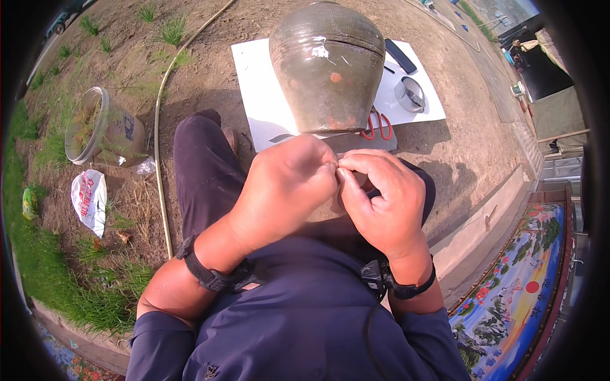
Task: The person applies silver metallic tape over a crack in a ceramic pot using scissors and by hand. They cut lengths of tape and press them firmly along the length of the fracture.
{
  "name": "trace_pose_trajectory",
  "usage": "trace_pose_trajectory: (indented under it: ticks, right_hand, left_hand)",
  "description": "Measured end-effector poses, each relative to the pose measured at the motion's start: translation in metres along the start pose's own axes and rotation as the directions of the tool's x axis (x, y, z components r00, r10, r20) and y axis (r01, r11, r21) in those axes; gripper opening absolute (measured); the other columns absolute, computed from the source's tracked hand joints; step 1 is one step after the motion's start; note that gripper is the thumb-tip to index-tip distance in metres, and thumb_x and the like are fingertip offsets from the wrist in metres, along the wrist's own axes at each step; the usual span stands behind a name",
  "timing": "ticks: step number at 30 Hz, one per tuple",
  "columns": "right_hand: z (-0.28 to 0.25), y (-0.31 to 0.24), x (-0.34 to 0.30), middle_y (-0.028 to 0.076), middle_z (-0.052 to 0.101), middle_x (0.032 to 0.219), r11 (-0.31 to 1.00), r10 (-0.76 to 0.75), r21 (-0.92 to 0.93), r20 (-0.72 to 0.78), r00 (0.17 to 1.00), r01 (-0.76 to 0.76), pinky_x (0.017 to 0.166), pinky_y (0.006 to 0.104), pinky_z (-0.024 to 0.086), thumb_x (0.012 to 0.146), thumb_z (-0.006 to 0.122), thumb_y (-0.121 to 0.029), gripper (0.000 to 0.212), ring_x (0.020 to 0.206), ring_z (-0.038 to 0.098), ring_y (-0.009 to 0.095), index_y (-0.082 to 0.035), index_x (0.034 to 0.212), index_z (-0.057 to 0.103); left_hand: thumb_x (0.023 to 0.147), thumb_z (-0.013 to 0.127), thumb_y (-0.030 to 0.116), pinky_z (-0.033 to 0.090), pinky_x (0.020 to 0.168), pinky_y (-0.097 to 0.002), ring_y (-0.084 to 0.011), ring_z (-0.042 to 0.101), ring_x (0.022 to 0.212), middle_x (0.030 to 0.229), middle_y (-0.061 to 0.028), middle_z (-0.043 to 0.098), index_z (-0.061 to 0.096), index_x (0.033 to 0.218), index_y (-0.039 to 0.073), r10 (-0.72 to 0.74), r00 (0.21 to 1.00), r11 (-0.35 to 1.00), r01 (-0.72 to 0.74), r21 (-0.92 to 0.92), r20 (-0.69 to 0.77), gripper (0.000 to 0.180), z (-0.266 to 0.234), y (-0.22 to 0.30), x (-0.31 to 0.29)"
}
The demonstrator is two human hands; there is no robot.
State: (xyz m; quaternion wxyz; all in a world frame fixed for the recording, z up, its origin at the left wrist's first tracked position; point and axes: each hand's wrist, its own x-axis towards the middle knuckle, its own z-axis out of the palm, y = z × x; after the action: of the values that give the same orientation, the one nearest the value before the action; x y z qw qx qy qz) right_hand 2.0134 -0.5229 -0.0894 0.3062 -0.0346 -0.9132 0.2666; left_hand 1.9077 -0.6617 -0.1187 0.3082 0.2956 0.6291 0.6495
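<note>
Both hands meet in front of my chest, fingertip to fingertip. My left hand (pixel 286 181) is closed, its fingers curled and pinched. My right hand (pixel 384 193) pinches with thumb and forefinger against the left fingertips. Whatever they hold between them is too small to make out. Just beyond stands a large glazed brown-green jar (pixel 327 70) with a pale chipped patch and a dark line across its shoulder. It rests on a white board (pixel 257 95). Red-handled scissors (pixel 379 124) lie at its base, partly behind it. A roll of tape (pixel 410 94) and a dark phone-like slab (pixel 400 57) lie to its right.
On the left, a clear plastic bucket (pixel 105 130) stands on the soil, with a white plastic bag (pixel 89 202) near it. A pale hose (pixel 159 127) runs along the ground beside my left leg. A painted panel (pixel 515 292) and a concrete ledge (pixel 480 219) are at right.
</note>
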Motion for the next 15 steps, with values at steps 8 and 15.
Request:
trace_pose_trajectory:
  ticks: [8,15]
  right_hand:
    - [0.0009,-0.0034,-0.0018,0.01,0.07,0.086,1.0,-0.012,-0.023,-0.02,1.0,0.011,0.064,0.0383,0.055,0.074,0.073,-0.002,0.016,0.076,0.068,0.031,-0.006,0.088,0.066]
    - [0.0031,-0.0013,-0.0008,0.009,0.069,0.085,0.999,-0.016,-0.03,-0.036,0.999,0.015,0.064,0.038,0.055,0.074,0.073,-0.002,0.016,0.075,0.068,0.031,-0.006,0.088,0.066]
  left_hand:
    - [0.086,0.063,0.009,0.052,0.071,-0.033,-0.0185,0.063,0.073,0.079,-0.0124,0.065,0.062,0.091,0.0,0.012,0.999,1.0,-0.011,0.022,-0.04,0.01,0.0023,0.0045,-0.0049]
    - [0.095,0.061,0.003,0.044,0.062,-0.0187,-0.0013,0.052,0.072,0.081,0.0037,0.059,0.059,0.095,0.001,0.039,0.999,0.998,-0.038,0.057,-0.007,0.003,0.0019,0.0038,-0.005]
